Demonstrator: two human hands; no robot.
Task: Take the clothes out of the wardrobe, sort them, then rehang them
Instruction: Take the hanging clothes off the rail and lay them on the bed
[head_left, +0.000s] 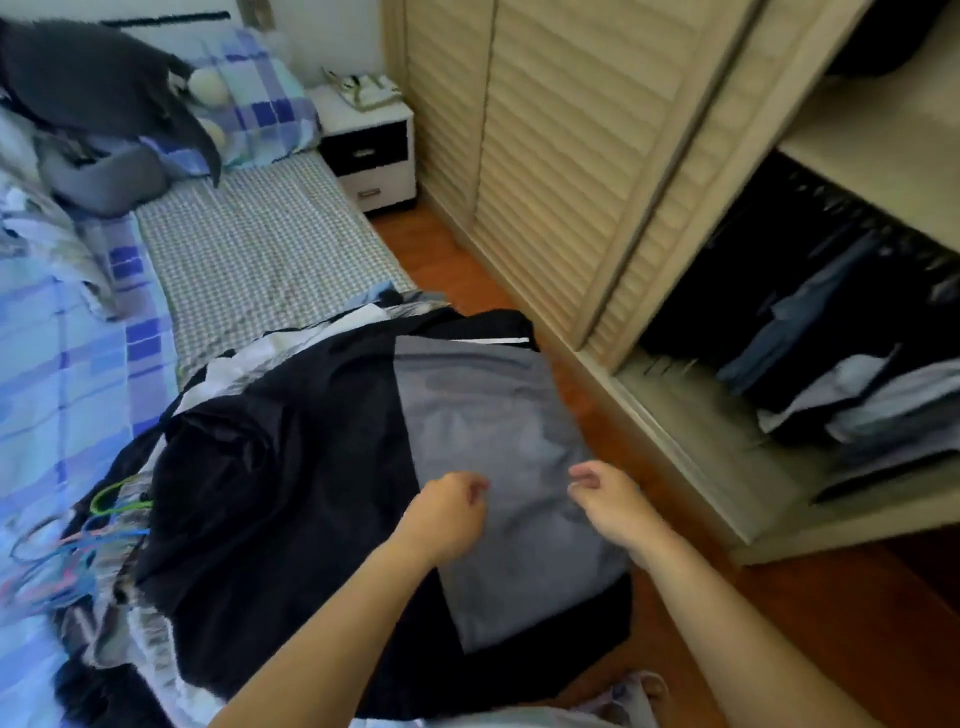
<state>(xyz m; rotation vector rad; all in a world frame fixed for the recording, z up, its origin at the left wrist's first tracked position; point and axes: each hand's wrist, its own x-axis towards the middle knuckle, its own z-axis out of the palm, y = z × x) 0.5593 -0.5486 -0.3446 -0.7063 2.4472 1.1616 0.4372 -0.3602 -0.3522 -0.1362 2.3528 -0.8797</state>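
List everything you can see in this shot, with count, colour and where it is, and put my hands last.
grey garment: one, grey, spread on top of the bed pile
black garments: several, black, piled on the bed
hangers: several, green, blue, pink, left of the pile
wardrobe: one, beige louvred doors, right
hanging clothes: several, dark and pale, inside it
nightstand: one, white and black, beside the bed
left hand: above the grey garment, fingers curled
right hand: likewise

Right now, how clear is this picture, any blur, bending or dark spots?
Head view: soft all over, the hangers smeared; wide-angle bending curves the wardrobe door; daylight is even, but the hanging clothes sink into shadow; both hands, left hand and right hand, look slightly blurred.
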